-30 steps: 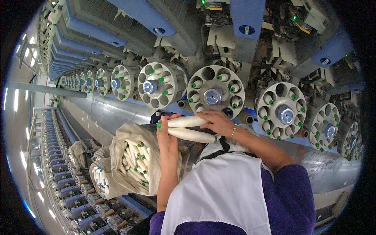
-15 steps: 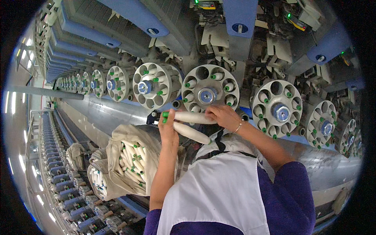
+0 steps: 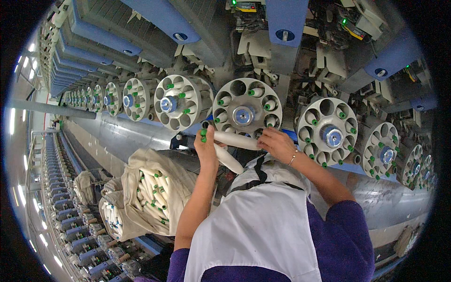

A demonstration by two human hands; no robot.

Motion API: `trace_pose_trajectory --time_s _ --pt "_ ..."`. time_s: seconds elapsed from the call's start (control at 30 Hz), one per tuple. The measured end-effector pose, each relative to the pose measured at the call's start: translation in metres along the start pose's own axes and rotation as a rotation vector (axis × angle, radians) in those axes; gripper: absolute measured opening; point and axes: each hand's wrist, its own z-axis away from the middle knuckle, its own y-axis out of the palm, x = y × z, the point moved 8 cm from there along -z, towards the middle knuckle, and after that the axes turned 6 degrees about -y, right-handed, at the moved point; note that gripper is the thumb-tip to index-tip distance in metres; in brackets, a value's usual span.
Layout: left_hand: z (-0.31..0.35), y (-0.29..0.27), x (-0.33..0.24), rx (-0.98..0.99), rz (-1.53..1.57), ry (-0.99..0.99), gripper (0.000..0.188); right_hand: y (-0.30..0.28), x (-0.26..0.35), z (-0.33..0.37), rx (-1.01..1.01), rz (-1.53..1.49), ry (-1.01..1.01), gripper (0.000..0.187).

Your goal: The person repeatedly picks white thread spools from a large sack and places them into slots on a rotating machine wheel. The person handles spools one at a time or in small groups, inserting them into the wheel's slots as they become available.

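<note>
My left hand (image 3: 206,148) is closed around the green-ended bases of two white yarn bobbins in front of the round magazines. The upper yarn bobbin (image 3: 237,140) points right, tilted slightly down. Below it the lower yarn bobbin (image 3: 229,159) slants down to the right, its tip close to my apron. At the upper bobbin's tip my right hand (image 3: 278,145) is closed, fingertips pinched together; any thread between them is too fine to make out. Just beyond both hands stands a round magazine (image 3: 243,101) with green-tipped bobbins in several of its holes.
More round magazines, such as one on the right (image 3: 333,117) and one on the left (image 3: 175,115), line the machine. A cloth sack (image 3: 141,162) full of bobbins sits at lower left. Blue machine housings (image 3: 284,21) hang over the magazines. Another machine row (image 3: 70,211) runs along the far left.
The view has shifted slightly. The upper bobbin tilts a little more downward, and my right hand has moved slightly right and down with its tip. Both bobbins stay in my left hand.
</note>
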Motion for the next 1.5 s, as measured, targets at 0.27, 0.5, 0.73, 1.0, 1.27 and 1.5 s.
trace_pose_trajectory --time_s 0.27,0.5,0.73,1.0,1.27,1.5 --pt "-0.001 -0.015 -0.001 -0.109 0.06 -0.089 0.029 0.011 0.011 -0.015 -0.082 -0.3 0.074 0.019" --pt "0.005 -0.013 -0.004 -0.085 0.126 -0.061 0.027 0.017 0.008 -0.031 -0.166 -0.248 0.1 0.015" --pt "0.009 0.006 -0.009 -0.049 -0.091 0.25 0.019 0.041 -0.011 -0.006 0.081 -0.235 0.221 0.008" --pt "0.009 0.019 0.001 -0.019 -0.313 0.322 0.016 0.035 -0.041 0.001 -0.094 -0.78 0.48 0.008" --pt "0.008 0.001 -0.023 0.158 -0.014 0.138 0.022 0.048 -0.053 0.01 -0.139 -1.162 0.525 0.006" --pt "0.009 -0.015 -0.045 0.133 0.199 0.042 0.031 0.042 -0.024 -0.039 -0.075 -1.084 0.453 0.022"
